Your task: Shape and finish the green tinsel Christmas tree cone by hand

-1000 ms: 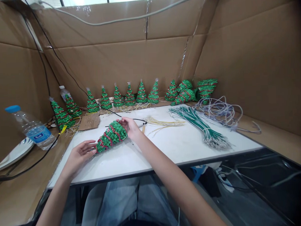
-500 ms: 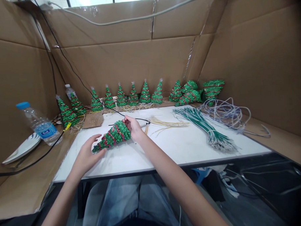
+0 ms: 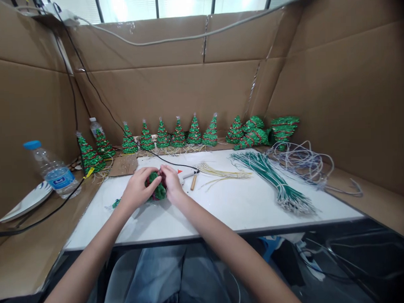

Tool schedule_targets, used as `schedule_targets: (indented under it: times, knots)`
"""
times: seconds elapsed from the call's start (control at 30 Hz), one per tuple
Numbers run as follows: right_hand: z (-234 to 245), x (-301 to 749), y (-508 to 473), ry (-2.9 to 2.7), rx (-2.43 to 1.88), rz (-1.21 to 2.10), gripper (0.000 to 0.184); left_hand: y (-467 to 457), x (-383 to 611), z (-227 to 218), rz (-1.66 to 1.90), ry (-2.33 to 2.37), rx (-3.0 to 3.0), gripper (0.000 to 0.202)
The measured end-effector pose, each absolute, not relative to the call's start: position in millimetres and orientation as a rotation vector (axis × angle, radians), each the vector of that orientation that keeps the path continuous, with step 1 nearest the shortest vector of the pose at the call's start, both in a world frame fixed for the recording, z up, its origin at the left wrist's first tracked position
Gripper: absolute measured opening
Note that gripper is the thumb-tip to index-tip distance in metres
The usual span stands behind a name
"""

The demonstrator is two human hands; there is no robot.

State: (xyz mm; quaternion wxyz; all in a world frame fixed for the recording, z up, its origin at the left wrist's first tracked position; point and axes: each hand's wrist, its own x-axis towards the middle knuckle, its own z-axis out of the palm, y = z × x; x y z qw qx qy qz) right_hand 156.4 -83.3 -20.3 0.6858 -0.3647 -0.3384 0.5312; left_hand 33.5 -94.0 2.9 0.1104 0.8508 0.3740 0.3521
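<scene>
A small green tinsel tree with red trim [image 3: 156, 191] lies on its side on the white table [image 3: 224, 208], its tip pointing left toward me. My left hand [image 3: 137, 189] is wrapped round the tree's wide end from the left. My right hand [image 3: 171, 182] grips the same end from the right, fingers curled over it. Most of the tree is hidden between the two hands; only its green tip [image 3: 115, 202] and a patch of tinsel show.
A row of finished tinsel trees [image 3: 178, 133] stands along the back cardboard wall. A bundle of green wires [image 3: 272, 180], yellowish wires [image 3: 219, 172] and pale loose cables [image 3: 301, 159] lie to the right. A water bottle [image 3: 52, 170] and a white plate [image 3: 25, 202] sit left.
My left hand moved from the tree's tip to its wide end, so both hands now close round that end. The tree turned and is mostly covered.
</scene>
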Motion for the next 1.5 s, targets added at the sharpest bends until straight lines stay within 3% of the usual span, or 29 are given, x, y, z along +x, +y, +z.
schedule_targets:
  times: [0.17, 0.43, 0.73, 1.03, 1.17, 1.5]
  knots:
    - [-26, 136, -102, -0.779, -0.727, 1.304, 0.02, -98, 14, 3, 1.08, 1.101, 2.474, 0.026]
    - [-31, 117, -118, -0.635, -0.663, 1.192, 0.018, -119, 37, -5, 1.156, 1.705, 2.463, 0.022]
    - [-35, 125, -128, -0.447, -0.625, 1.32, 0.021, -101, 10, 12, 0.845, 0.973, 2.409, 0.044]
    - [-44, 107, -130, -0.413, -0.629, 1.244, 0.019, -106, 41, -1, 1.064, 1.542, 2.468, 0.031]
    - [-47, 101, -130, -0.413, -0.596, 1.229, 0.027, -101, 42, -5, 1.067, 1.611, 2.456, 0.033]
    - [-52, 96, -130, -0.47, -0.618, 1.185, 0.027, -102, 42, -9, 1.017, 1.819, 2.509, 0.03]
